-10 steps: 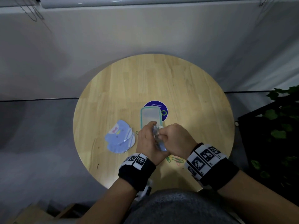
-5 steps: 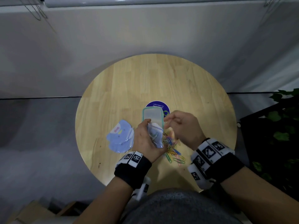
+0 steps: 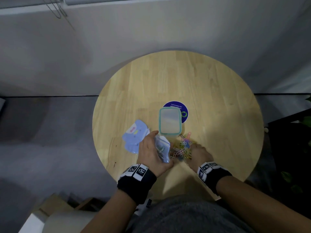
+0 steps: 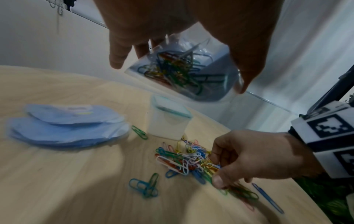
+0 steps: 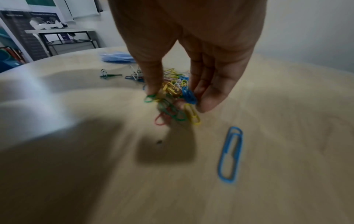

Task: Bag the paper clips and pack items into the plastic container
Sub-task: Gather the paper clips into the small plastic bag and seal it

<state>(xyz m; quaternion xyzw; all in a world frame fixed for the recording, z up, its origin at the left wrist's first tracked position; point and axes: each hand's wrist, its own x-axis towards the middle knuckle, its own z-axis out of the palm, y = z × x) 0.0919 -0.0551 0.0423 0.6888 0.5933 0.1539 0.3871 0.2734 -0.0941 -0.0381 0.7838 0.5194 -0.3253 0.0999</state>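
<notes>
My left hand (image 3: 151,148) holds a clear zip bag (image 3: 162,148) above the round wooden table (image 3: 210,91); the left wrist view shows coloured clips inside the bag (image 4: 180,71). A pile of coloured paper clips (image 3: 181,148) lies on the table just right of the bag. My right hand (image 3: 198,151) reaches down into that pile, and its thumb and fingers pinch a bunch of clips (image 5: 172,97). The plastic container (image 3: 170,121), translucent with a teal-rimmed lid on it, stands just behind the pile.
A stack of light-blue pouches (image 3: 134,136) lies left of my left hand. A round purple sticker (image 3: 180,106) sits behind the container. One blue clip (image 5: 230,153) lies apart near the table's front edge. Dark plants (image 3: 304,125) stand at the right.
My right hand left the bag mouth and dropped right and down into the clip pile. The left hand keeps the bag, now lower and nearer the table's front.
</notes>
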